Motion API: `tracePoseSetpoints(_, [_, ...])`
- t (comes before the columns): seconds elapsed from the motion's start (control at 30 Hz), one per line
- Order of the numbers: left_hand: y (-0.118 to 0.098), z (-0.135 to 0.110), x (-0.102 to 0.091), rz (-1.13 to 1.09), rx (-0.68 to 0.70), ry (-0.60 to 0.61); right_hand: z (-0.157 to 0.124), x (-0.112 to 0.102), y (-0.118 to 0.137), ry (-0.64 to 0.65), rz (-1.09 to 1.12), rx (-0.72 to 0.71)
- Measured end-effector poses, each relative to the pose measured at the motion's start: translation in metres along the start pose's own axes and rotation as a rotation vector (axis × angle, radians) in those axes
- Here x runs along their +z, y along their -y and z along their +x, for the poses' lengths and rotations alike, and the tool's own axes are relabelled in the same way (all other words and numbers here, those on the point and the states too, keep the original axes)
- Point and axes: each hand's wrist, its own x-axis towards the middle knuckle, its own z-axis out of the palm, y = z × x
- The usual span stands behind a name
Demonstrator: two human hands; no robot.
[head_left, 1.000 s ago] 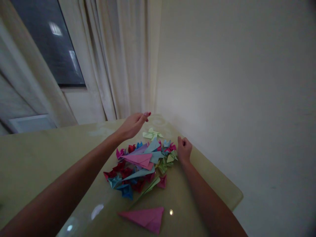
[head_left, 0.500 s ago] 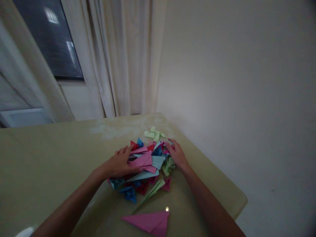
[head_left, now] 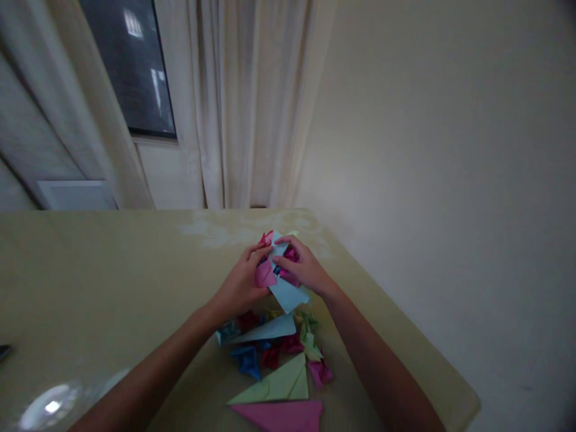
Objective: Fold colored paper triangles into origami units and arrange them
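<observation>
My left hand and my right hand are closed around a bunch of folded papers, lifted over the table. Among them I make out a pink paper, a light blue paper and some magenta and red pieces. Below the hands lies a loose pile: a light blue paper plane, a blue folded piece, a light green folded piece and a magenta one. Nearer me are a green paper plane and a pink paper plane.
The yellowish table has its right edge along a pale wall. Curtains and a dark window stand behind it. At the left edge sits a small dark object; a shiny round spot shows at lower left.
Both hands have closed in from the sides of the pile and raised a bunch of folded papers from it. The green paper plane has shifted beside the pink one. The view has turned slightly.
</observation>
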Motion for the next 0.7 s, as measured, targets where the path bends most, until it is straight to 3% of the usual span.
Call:
tracePoseSetpoints(0.1, [-0.010, 0.010, -0.027, 0.009, 0.047, -0.078, 0.004, -0.008, 0.020, -0.017, -0.061, -0.064])
tracePoseSetpoints(0.2, [-0.018, 0.013, -0.044, -0.098, -0.017, -0.080, 0.000, -0.019, 0.032, -0.055, -0.116, -0.117])
tracePoseSetpoints(0.37, [-0.026, 0.010, -0.050, -0.434, -0.280, 0.014, -0.007, -0.030, 0.043, -0.024, -0.226, -0.106])
tracePoseSetpoints(0.43, [-0.029, 0.009, -0.051, -0.487, -0.326, 0.026, -0.010, -0.031, 0.046, -0.002, -0.271, -0.111])
tracePoseSetpoints(0.6, [-0.027, 0.006, -0.068, -0.248, -0.298, 0.131, -0.015, -0.038, 0.056, 0.047, -0.351, -0.139])
tracePoseSetpoints(0.7, [-0.019, 0.003, -0.087, -0.012, -0.222, 0.330, -0.020, -0.049, 0.053, 0.116, -0.424, -0.103])
